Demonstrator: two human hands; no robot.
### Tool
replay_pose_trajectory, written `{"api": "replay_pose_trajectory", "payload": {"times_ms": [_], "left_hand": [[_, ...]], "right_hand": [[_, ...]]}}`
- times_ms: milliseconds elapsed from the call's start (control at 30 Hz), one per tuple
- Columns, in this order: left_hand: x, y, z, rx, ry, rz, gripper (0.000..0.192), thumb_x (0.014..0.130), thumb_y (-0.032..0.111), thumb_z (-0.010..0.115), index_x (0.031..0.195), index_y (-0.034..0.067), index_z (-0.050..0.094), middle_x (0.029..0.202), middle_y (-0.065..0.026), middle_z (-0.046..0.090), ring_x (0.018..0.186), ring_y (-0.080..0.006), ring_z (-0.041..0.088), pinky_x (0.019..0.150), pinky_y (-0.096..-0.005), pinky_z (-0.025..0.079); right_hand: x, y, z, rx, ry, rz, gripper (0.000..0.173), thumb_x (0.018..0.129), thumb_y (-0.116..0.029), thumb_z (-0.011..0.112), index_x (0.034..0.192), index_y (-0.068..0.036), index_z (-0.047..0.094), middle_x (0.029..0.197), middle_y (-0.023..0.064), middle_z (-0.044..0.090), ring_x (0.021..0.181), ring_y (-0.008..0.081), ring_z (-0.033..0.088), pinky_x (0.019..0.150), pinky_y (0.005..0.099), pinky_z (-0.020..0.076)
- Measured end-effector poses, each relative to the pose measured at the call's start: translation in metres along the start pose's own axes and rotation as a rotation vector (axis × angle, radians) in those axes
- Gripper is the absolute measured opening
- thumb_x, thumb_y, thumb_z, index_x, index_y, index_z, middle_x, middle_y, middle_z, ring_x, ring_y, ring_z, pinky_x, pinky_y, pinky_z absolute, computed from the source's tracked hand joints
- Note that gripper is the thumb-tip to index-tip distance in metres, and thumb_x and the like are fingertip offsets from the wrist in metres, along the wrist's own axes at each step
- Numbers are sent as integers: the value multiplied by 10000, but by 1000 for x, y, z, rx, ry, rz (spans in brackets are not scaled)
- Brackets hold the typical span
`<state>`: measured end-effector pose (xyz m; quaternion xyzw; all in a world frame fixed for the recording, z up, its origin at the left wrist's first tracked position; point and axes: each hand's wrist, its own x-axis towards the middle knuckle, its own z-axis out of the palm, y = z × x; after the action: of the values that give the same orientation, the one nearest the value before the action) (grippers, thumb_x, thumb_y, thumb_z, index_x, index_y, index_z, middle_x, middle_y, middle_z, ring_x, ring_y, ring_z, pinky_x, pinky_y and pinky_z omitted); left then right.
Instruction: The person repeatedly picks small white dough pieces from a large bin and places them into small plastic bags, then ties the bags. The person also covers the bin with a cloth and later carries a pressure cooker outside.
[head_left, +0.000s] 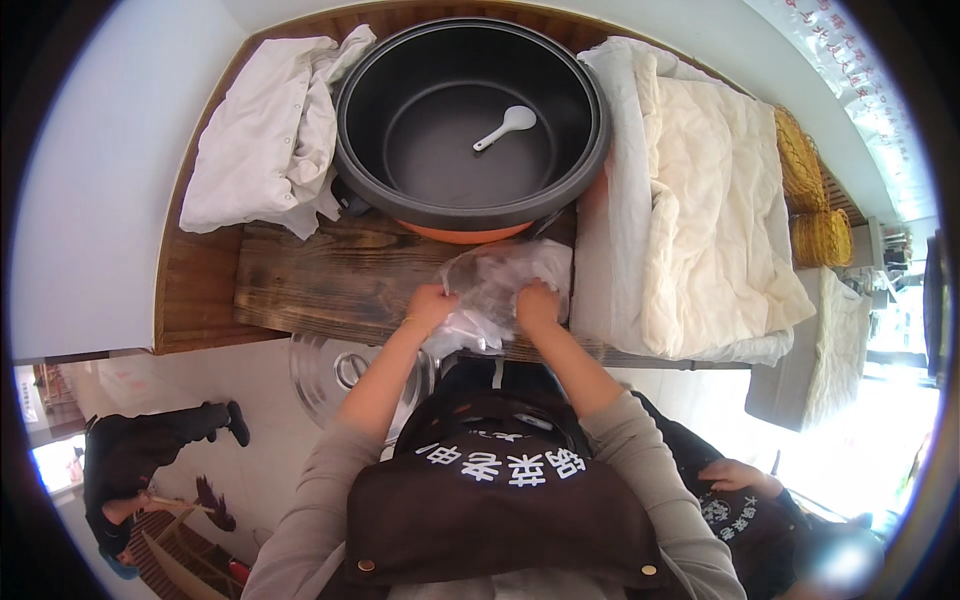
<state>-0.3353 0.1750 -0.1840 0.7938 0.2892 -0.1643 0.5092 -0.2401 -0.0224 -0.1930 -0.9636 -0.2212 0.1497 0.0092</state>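
A crumpled clear plastic bag (484, 274) is spread between my two hands at the front of a dark wooden counter (330, 274). My left hand (432, 306) pinches the bag's left edge. On the other side, my right hand (537, 303) grips the bag, its fingertips partly hidden in the film. Just beyond the bag stands a large round black cooking pot (469, 206) with an orange base. Inside it lies a white rice paddle (505, 127), its handle towards me. Some whitish material shows in or under the bag; I cannot tell what it is.
Folded white cloth (259, 142) lies left of the pot. To the right is a box covered with a cream quilted cloth (720, 210), with yellow woven baskets (802, 161) beyond. Below the counter is a round metal lid (315, 375). One person (142, 457) holds a broom; another (735, 480) stands close at right.
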Motion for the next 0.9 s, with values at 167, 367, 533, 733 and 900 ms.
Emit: {"api": "replay_pose_trajectory", "payload": {"times_ms": [167,367,533,733,900], "left_hand": [[-75,18,-46,-764,-104,-148,173,850,169,612,893,5,646,795,-48,648,689,-126,601,634,-251,476],[-108,31,-52,-1072,-98,-191,145,881,161,587,917,25,624,810,-34,638,704,-109,592,641,-233,471],[-100,30,-24,-1063,11,-84,158,896,176,567,956,33,602,851,-46,632,759,-109,588,682,-240,475],[-97,40,-6,-936,97,65,246,914,293,561,907,49,587,834,-7,617,754,-75,563,671,-215,450],[-111,61,5,-1125,-59,99,260,891,248,606,1034,39,544,926,-20,607,842,-95,566,754,-231,458]], "right_hand": [[-2,15,-26,-150,-288,-77,343,832,-354,565,1025,-76,622,997,139,640,926,258,618,746,420,453],[-54,16,-85,358,-52,-197,448,861,-391,576,1112,-22,586,1025,133,644,940,245,619,802,343,474],[-102,-10,-111,1477,-449,-42,378,898,-338,566,1060,1,604,911,50,630,841,119,568,726,270,459],[-103,-11,-128,1391,-716,-91,402,778,-281,726,1033,8,612,909,33,630,812,84,547,701,244,447],[-101,-19,-111,1407,-375,-173,259,794,-120,669,1009,15,618,887,55,648,778,87,582,676,260,479]]}}
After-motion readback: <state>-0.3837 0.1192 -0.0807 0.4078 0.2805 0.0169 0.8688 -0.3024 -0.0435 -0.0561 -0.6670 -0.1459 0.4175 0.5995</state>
